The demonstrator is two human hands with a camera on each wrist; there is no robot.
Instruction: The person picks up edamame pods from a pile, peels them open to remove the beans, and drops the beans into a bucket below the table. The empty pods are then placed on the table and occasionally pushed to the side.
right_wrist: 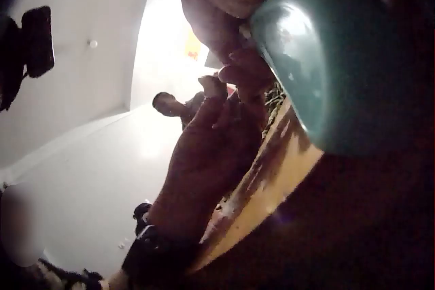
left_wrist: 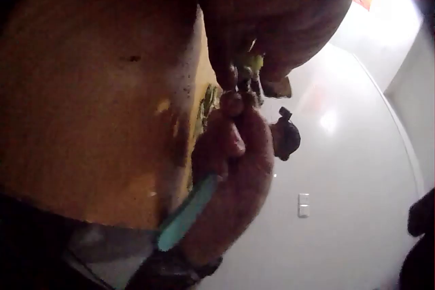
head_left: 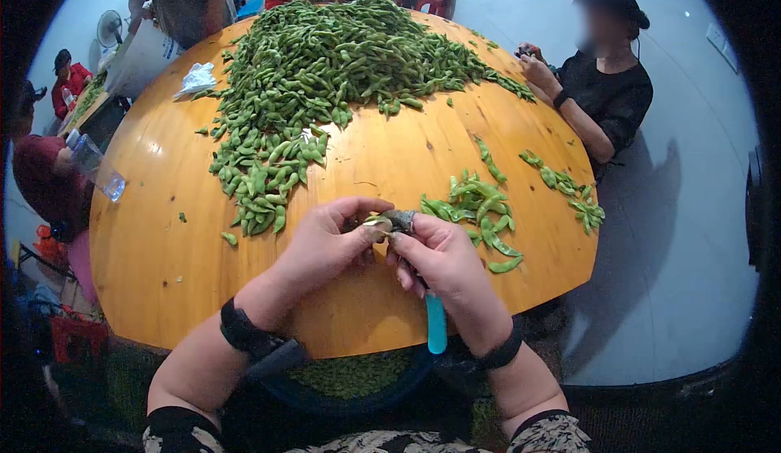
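Note:
Both hands meet close over the near part of the wooden table. My left hand point(head_left: 325, 237) pinches a pale green soybean pod point(head_left: 378, 222) between thumb and fingers. My right hand point(head_left: 443, 256) has its thumb and fingertips right at the pod. A tool with a teal handle point(head_left: 437, 324) sits in the right hand's grip, its handle sticking out below the palm; its working end is hidden. A dark grey covering point(head_left: 401, 220) shows at the right fingertips. In the left wrist view, a yellow-green bit of the pod point(left_wrist: 254, 63) shows between the fingers.
A large heap of soybean pods point(head_left: 342, 54) covers the table's far side and trails toward the left hand. Flattened pods point(head_left: 480, 209) lie right of the right hand. Below the table edge stands a dark basin point(head_left: 423, 380) of green beans. A person point(head_left: 610, 87) sits at right.

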